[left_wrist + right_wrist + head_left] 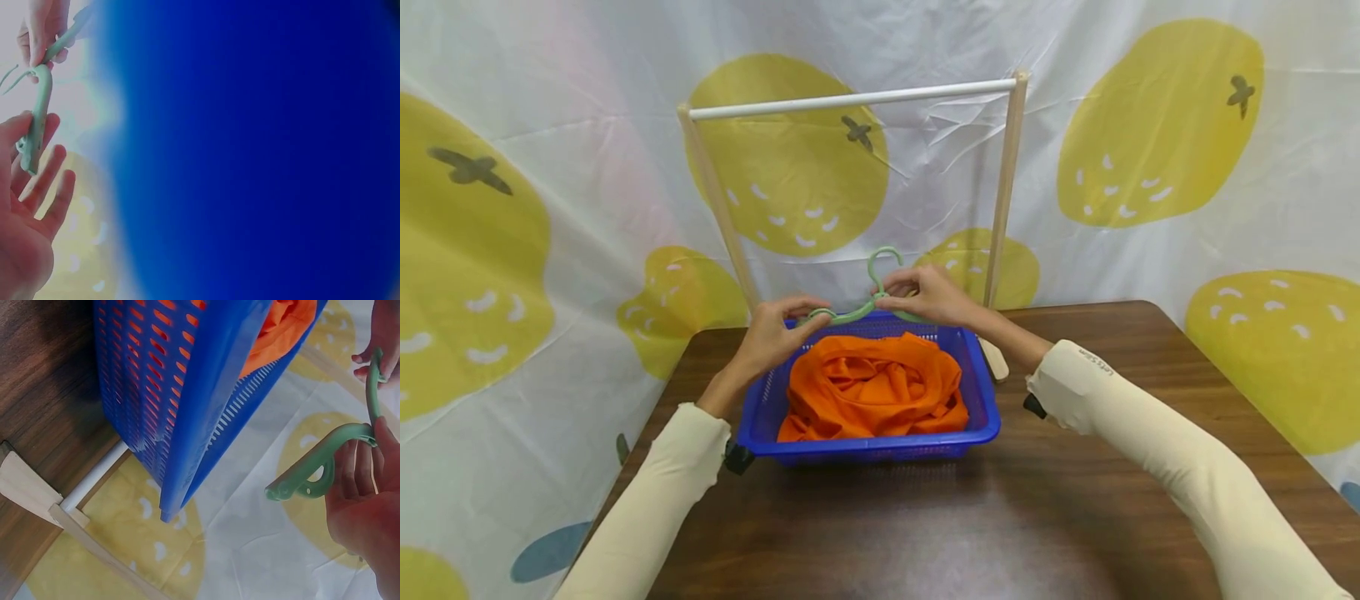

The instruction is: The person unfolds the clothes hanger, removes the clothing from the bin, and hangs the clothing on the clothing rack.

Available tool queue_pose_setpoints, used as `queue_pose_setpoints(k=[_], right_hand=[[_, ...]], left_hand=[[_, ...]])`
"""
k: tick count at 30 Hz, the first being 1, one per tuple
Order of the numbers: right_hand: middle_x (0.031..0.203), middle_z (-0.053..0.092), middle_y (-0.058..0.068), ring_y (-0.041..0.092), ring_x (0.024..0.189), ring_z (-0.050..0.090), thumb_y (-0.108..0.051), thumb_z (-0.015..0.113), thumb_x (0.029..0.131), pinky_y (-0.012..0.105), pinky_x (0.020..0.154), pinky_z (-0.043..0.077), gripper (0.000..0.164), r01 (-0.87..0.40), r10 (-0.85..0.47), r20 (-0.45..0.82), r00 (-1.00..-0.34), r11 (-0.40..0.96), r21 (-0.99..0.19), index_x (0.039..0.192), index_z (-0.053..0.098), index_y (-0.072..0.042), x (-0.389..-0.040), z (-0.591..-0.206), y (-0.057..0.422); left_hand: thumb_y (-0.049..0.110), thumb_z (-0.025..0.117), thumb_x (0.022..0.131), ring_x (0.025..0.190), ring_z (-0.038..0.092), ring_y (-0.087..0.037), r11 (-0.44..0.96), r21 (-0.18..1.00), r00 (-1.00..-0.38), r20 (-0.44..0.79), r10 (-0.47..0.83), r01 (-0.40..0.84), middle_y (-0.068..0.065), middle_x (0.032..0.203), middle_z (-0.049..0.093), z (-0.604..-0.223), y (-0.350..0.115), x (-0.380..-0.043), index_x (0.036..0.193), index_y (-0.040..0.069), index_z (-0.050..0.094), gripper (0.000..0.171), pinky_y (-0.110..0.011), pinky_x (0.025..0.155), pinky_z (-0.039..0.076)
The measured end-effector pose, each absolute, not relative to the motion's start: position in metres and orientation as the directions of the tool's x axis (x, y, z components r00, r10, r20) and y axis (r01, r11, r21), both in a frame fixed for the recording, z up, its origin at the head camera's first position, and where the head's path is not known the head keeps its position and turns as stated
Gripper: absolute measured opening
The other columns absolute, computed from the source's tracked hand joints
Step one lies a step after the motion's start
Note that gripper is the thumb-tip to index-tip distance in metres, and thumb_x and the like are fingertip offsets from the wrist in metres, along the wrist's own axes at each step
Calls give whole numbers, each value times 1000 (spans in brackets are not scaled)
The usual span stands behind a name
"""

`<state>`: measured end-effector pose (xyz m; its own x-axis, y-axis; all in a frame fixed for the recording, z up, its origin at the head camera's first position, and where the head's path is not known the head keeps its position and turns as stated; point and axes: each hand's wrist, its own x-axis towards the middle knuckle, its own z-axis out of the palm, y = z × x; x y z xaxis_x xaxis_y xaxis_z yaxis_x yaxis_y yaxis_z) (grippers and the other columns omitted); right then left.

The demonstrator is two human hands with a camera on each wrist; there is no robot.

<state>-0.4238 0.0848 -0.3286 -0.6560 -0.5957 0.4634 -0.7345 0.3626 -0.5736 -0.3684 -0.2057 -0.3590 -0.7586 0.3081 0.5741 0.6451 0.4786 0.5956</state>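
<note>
Both hands hold a light green clothes hanger [852, 316] above the far side of a blue plastic basket [880, 447]. Its hook points up. The left hand [777, 332] pinches one end of the hanger between thumb and fingers; in the left wrist view some fingers of the left hand [37, 212] are spread. The right hand [931, 294] grips the hanger at its middle, just below the hook. In the right wrist view the hanger's other arm [312, 459] sticks out past the right hand [369, 519]. Bunched orange cloth [880, 387] fills the basket below.
Behind the basket stands a rack with wooden posts [1006, 192] and a white top bar [850, 100]; one wooden foot [994, 360] shows right of the basket. The dark wooden table [880, 533] meets a fruit-patterned curtain [625, 192] at the back and left.
</note>
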Motion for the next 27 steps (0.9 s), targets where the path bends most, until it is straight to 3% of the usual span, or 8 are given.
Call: queue_pose_setpoints(k=[9,15,19,27], right_hand=[[93,80,6,18,84,77,-17,82,92,33,75,61,23,-743,-604,469,-645,350,-571,110,80,-4,-422,-333,87],[94,80,7,19,86,77,-16,82,92,34,78,61,23,-737,-598,467,-651,350,-578,110,80,-2,-421,-333,87],[96,80,7,19,87,77,-17,82,92,34,79,61,24,-729,-599,458,-657,351,-588,111,79,-3,-420,-331,87],[97,80,9,20,86,77,-18,83,91,33,77,61,28,-720,-597,444,-668,369,-587,113,78,-1,-419,-330,89]], left_hand=[[23,72,100,96,76,-24,455,657,-798,524,297,601,-4,100,80,-361,-204,-368,107,10,80,16,-38,76,58],[17,70,101,101,74,-26,329,745,-814,518,261,580,-8,105,80,-366,-203,-369,110,7,79,16,-24,77,53],[9,68,102,102,73,-33,244,786,-820,514,251,568,-15,109,78,-369,-201,-370,113,0,77,17,-21,74,52],[7,66,102,98,72,-10,167,857,-871,465,158,488,-19,105,78,-355,-193,-353,116,-9,72,22,-23,86,55]])
